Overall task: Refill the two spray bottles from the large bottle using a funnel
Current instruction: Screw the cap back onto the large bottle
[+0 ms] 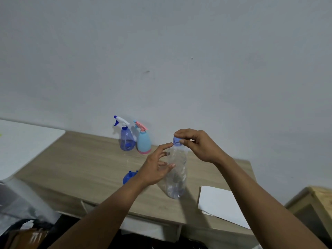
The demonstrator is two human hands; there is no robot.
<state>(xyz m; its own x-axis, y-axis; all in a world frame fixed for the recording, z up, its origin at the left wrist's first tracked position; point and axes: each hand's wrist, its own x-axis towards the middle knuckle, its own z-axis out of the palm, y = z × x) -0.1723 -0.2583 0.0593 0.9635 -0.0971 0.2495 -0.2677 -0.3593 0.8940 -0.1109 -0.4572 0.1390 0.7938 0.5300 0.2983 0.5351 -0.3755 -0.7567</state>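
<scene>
A large clear plastic bottle (177, 174) stands on the wooden table (86, 166), with a blue cap (177, 141) on its neck. My right hand (196, 145) has its fingertips closed on that cap. My left hand (156, 167) is curled around the bottle's upper body from the left, fingers apart and touching it. A blue funnel (128, 177) lies on the table left of my left wrist, partly hidden by it. Two spray bottles stand at the back by the wall: a translucent blue one (126, 139) with a white and blue trigger, and a light blue one (143, 141) with a pink trigger.
A white sheet of paper (219, 203) lies near the table's front right edge. A white surface (23, 144) adjoins the table on the left. A wooden cabinet (312, 207) stands lower right. Dark clutter sits at the bottom left.
</scene>
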